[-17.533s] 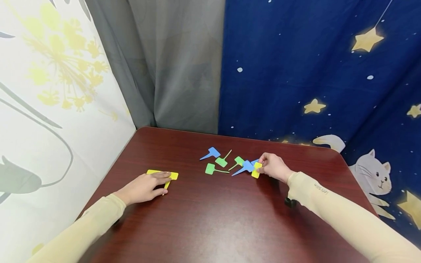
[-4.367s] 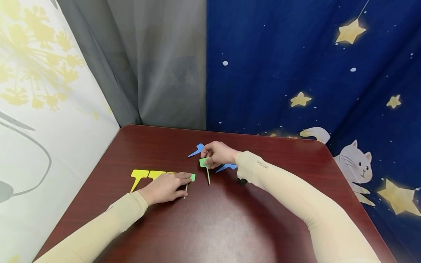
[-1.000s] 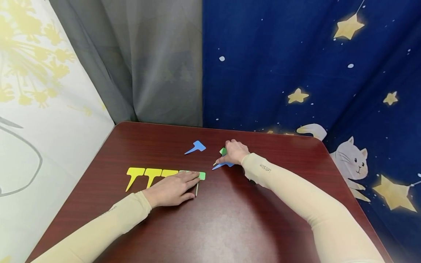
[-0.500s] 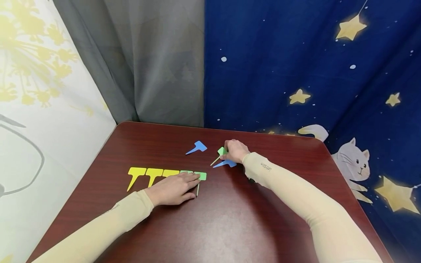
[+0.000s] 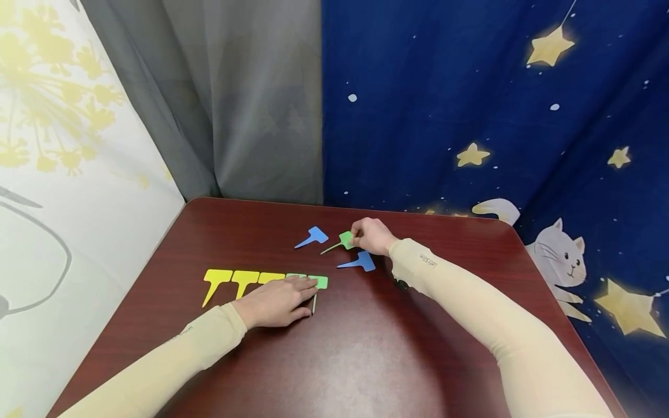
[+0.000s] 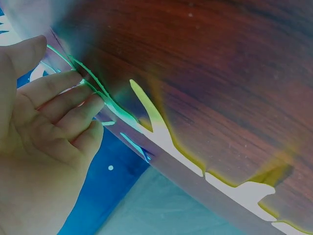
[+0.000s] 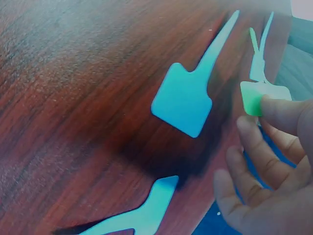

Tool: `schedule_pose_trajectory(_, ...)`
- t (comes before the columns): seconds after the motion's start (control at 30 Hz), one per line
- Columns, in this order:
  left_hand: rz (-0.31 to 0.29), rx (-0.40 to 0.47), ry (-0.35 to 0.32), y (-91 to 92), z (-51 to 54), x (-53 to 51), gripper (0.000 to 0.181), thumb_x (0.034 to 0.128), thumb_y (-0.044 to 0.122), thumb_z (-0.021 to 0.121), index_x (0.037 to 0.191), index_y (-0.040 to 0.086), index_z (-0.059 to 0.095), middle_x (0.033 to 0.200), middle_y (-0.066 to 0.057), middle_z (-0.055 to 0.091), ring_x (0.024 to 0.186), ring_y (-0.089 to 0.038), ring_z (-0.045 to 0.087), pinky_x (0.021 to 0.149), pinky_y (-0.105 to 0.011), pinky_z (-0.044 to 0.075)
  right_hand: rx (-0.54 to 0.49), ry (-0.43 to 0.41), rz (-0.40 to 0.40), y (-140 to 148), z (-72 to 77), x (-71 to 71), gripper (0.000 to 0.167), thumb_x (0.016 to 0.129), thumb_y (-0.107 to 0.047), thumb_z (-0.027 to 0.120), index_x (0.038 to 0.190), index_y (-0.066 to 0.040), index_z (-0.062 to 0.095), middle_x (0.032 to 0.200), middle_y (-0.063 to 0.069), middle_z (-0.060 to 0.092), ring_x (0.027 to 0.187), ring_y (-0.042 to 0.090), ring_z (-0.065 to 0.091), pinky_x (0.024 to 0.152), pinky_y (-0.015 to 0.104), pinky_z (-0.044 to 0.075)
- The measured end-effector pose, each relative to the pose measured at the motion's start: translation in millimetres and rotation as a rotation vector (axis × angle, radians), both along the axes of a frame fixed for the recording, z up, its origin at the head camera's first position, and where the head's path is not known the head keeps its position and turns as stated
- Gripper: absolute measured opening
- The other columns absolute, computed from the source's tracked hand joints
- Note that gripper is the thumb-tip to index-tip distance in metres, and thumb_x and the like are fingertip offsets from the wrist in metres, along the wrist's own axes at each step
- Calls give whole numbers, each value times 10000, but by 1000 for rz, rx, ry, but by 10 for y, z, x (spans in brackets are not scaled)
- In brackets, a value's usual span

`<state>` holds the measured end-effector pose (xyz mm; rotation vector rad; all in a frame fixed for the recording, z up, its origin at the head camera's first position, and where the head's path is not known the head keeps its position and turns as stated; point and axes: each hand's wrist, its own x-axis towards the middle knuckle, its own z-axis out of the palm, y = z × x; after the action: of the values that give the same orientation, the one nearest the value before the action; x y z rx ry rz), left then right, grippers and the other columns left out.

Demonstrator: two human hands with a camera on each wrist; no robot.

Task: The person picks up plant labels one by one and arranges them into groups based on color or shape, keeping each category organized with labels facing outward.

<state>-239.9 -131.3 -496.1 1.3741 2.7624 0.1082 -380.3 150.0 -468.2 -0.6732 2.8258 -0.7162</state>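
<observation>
My right hand pinches a green plant label by its head, thumb and fingers on its right side; its stem points left. In the right wrist view that label is between thumb and forefinger. Fingers extended, my left hand rests on the right end of a row of T-shaped labels. Yellow labels form the row's left part, and green labels lie partly under my left fingers. One blue label lies behind, another blue label in front of my right hand.
A third blue label shows at the bottom of the right wrist view; in the head view it is out of sight. The dark red table ends at a gray curtain and a blue starry curtain.
Over the last second my right hand has drawn the green label away from the blue one, left and back. My left hand stays put. Earlier, the labels lay scattered; yellow and green ones now form a row.
</observation>
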Motion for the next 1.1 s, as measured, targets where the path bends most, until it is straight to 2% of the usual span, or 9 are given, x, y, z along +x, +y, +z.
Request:
schedule_pose_trajectory(0.17, 8, -8, 3, 2, -16, 11, 552, 992, 387, 630, 1424, 48, 575, 1502, -105, 498, 1388, -283, 461, 1110, -419, 404, -71, -18, 11, -11, 96, -12, 29, 928, -142, 733, 922, -115, 741, 808, -21, 691, 756, 187, 603, 689, 330, 488)
schedule_pose_trajectory(0.43, -2, -8, 12, -2, -7, 11, 545, 998, 393, 617, 1418, 47, 580, 1498, -101, 504, 1383, -277, 467, 1110, -412, 405, -150, -120, 38, -42, 279, 57, 46, 972, -121, 684, 992, -110, 724, 934, 162, 715, 824, 321, 688, 667, 341, 547)
schedule_pose_trajectory(0.6, 1, -12, 5, -2, -3, 8, 547, 994, 398, 624, 1416, 53, 583, 1496, -99, 506, 1378, -278, 473, 1099, -414, 417, -174, -175, 67, -62, 389, 134, 68, 968, -116, 688, 1014, -124, 738, 927, 129, 719, 836, 394, 683, 673, 345, 579)
schedule_pose_trajectory(0.73, 3, -15, 6, 3, 2, 1, 543, 998, 390, 618, 1419, 49, 579, 1496, -98, 506, 1376, -280, 475, 1098, -417, 418, -142, -192, 98, -53, 452, 208, 75, 970, -124, 687, 1013, -137, 748, 879, 36, 720, 779, 358, 677, 662, 339, 580)
schedule_pose_trajectory(0.87, 2, -18, 14, 9, 6, -7, 542, 999, 381, 616, 1422, 45, 575, 1496, -97, 507, 1375, -276, 477, 1097, -416, 419, -103, -169, 146, -37, 467, 285, 88, 968, -120, 685, 995, -151, 762, 862, 7, 725, 722, 254, 658, 659, 336, 552)
schedule_pose_trajectory(1.03, 9, -24, 13, 10, 17, -1, 542, 997, 387, 619, 1423, 55, 577, 1499, -87, 505, 1374, -271, 479, 1089, -414, 429, -68, -129, 212, -23, 388, 376, 87, 955, -131, 701, 980, -174, 773, 837, -19, 722, 719, 154, 611, 674, 328, 520)
schedule_pose_trajectory(1.1, 5, -24, 17, 14, 16, 0, 543, 997, 389, 619, 1423, 55, 577, 1498, -88, 505, 1371, -272, 482, 1087, -414, 431, -62, -141, 217, -14, 348, 422, 81, 953, -139, 708, 982, -173, 775, 836, -21, 721, 727, 145, 612, 683, 329, 525)
